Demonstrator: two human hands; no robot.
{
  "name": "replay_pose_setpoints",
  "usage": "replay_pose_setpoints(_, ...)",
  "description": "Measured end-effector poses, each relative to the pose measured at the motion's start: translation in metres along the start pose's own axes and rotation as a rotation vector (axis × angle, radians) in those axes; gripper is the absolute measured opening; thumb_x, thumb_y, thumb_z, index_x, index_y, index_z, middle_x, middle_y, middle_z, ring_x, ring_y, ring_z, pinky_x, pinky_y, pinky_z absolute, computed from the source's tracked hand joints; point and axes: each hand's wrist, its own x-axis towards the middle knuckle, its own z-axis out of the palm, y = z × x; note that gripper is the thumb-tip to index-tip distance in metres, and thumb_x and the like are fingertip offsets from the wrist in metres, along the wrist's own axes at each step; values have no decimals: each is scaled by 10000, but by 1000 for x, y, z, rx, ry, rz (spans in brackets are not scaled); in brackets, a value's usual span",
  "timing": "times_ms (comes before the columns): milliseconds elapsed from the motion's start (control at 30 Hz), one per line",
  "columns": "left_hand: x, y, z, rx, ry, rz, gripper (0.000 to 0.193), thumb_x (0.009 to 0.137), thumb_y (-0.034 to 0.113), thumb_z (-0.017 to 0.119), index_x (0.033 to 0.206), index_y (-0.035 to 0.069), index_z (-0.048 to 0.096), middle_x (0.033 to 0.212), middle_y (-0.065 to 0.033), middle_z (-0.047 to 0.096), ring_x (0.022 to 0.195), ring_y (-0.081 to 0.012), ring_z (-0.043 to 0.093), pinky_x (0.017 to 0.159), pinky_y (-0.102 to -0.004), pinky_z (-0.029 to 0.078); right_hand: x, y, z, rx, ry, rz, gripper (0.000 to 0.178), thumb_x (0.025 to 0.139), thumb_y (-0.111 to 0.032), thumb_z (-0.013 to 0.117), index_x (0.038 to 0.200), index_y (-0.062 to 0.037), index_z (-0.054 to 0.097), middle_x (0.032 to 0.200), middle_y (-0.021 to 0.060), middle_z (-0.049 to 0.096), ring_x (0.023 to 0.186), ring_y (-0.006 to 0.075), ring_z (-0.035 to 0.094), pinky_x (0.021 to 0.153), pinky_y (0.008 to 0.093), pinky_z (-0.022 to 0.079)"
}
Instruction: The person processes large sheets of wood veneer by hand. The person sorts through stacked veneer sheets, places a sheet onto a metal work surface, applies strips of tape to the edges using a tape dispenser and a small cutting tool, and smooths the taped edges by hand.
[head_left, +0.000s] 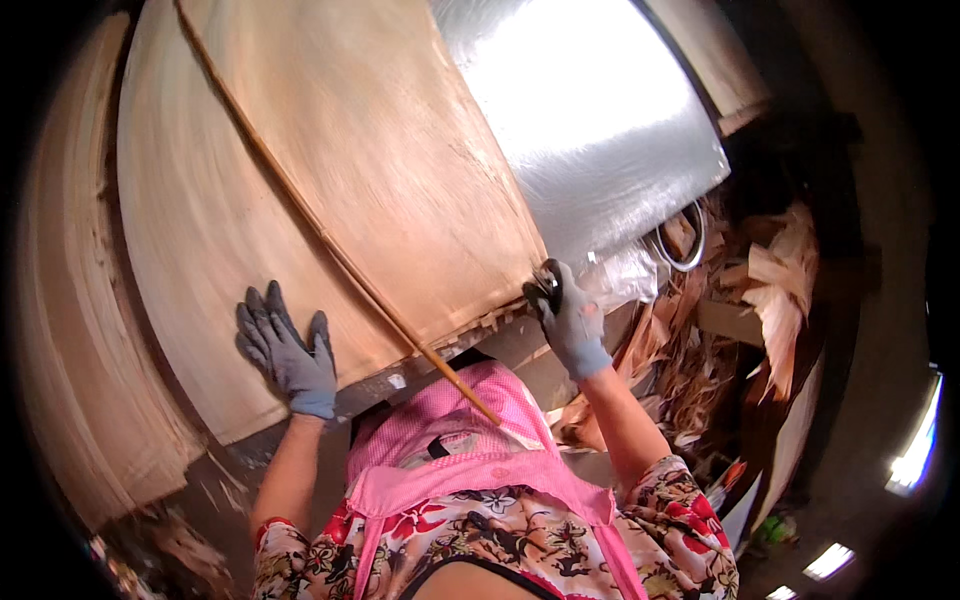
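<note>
A stack of pale wood veneer sheets (400, 190) lies before me. My left hand (286, 355), in a grey glove with dark fingertips, rests flat on the top sheet near its front edge, fingers spread. At the sheet's near right corner is my right hand (567, 315), gloved alike, with its fingers curled closed. What it grips, if anything, is hidden by the dark fingertips. A long thin brown stick (300, 205) runs slantwise across the sheet between my hands, its near end over my pink apron (480, 400).
A shiny silvery sheet (600, 130) lies right of the veneer, with clear plastic (622, 275) at its near edge and a white loop (690, 240) beside it. Torn veneer scraps (690, 360) heap up at the right. Another veneer stack (90, 300) stands left, across a narrow gap.
</note>
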Motion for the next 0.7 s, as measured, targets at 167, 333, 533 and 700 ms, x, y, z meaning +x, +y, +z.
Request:
replay_pose_setpoints(167,2,-2,-8,-126,-114,64,763,894,511,585,1533,194,314,1602,-143,234,1475,-396,176,1160,-611,104,3,43,53,199,269,86,252,861,-212,675,1086,-121,604,841,195,664,797,385,660,653,453,494)
replay_pose_setpoints(333,1,-29,-17,-401,-126,113,697,879,387,666,1489,179,401,1550,-155,340,1444,-360,264,1156,-586,165,-4,-11,23,-91,377,-9,141,912,-252,656,997,-139,649,794,157,672,727,355,662,603,423,487)
replay_pose_setpoints(533,8,26,-59,-1557,-908,-187,516,902,129,680,1375,41,495,1179,-155,652,984,-280,674,779,-359,546,-37,-60,8,-142,444,-167,158,900,-271,672,986,-140,647,777,135,672,695,322,671,580,396,502)
replay_pose_setpoints(700,30,68,0,-1536,-566,521,270,926,145,669,1164,35,608,880,-49,666,625,-133,608,550,-293,513,-59,-127,25,-15,314,-335,276,836,-243,726,1074,-141,629,821,129,683,717,299,687,584,378,517)
